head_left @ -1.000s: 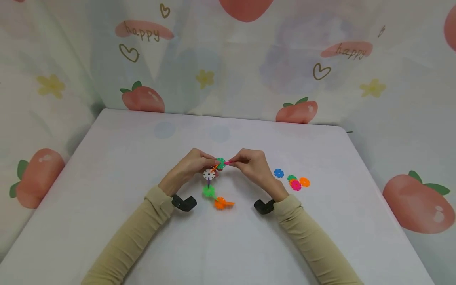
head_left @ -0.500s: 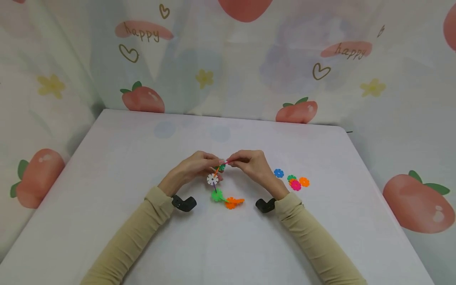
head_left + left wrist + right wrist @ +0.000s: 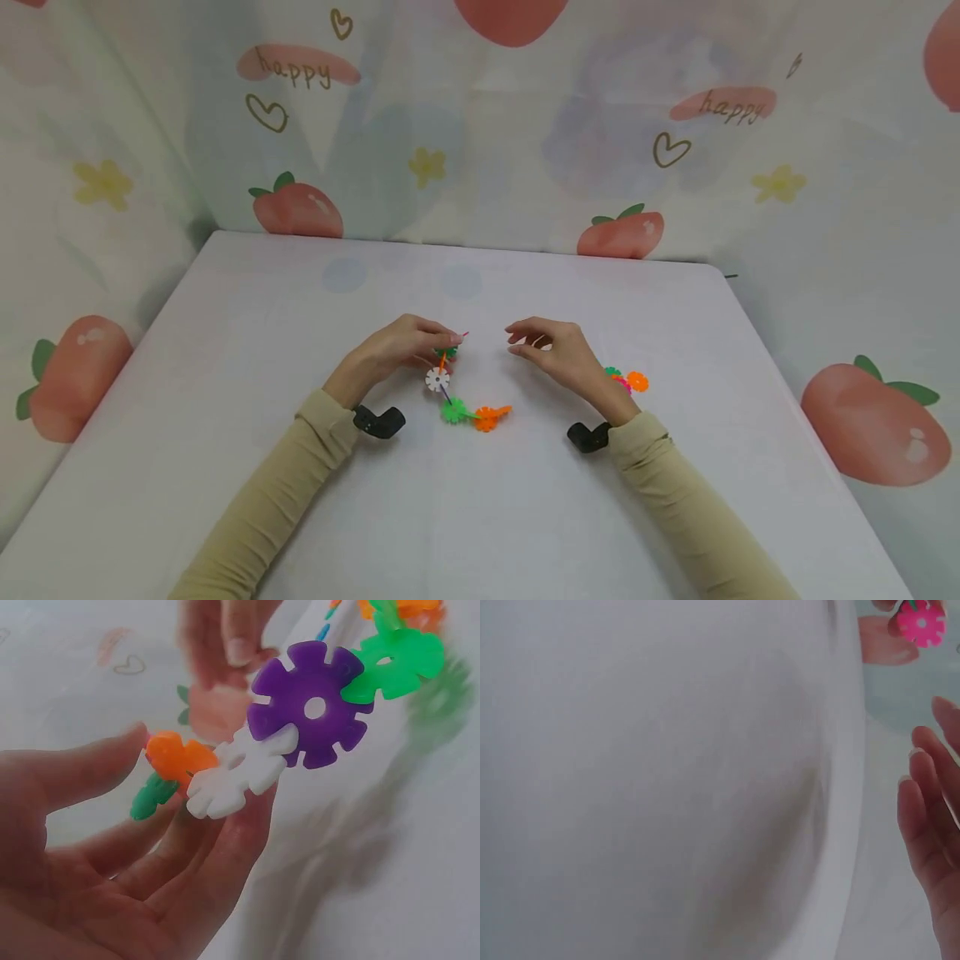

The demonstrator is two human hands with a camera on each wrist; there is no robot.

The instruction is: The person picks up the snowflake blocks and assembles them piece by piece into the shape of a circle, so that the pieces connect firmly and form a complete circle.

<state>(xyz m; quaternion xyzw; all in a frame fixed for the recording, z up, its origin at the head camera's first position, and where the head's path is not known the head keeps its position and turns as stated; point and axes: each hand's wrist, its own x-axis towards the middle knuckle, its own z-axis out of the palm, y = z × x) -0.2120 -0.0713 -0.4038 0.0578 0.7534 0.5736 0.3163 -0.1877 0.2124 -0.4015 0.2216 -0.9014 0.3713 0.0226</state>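
Observation:
My left hand (image 3: 397,346) pinches the upper end of a chain of interlocked plastic snowflake discs. A pink disc (image 3: 922,624) is at the held end, seen edge-on in the head view, joined to a dark green disc (image 3: 447,353). Down from there hang an orange disc (image 3: 180,756), a white disc (image 3: 238,774), a purple disc (image 3: 307,705) and a light green disc (image 3: 401,664). Orange discs (image 3: 486,419) form the low end. To the right, my right hand (image 3: 558,350) is apart from the chain, fingers loosely bent, with nothing between them.
Beyond my right wrist lie loose discs: an orange one (image 3: 637,381), a green one (image 3: 612,372) and a partly hidden pink one. Black wrist mounts (image 3: 381,422) sit under both forearms. A strawberry-print cloth (image 3: 517,142) surrounds the white table (image 3: 450,517).
My right hand has let go of the pink disc and drawn away to the right. The pink disc stays on the chain, which my left hand has shifted slightly left.

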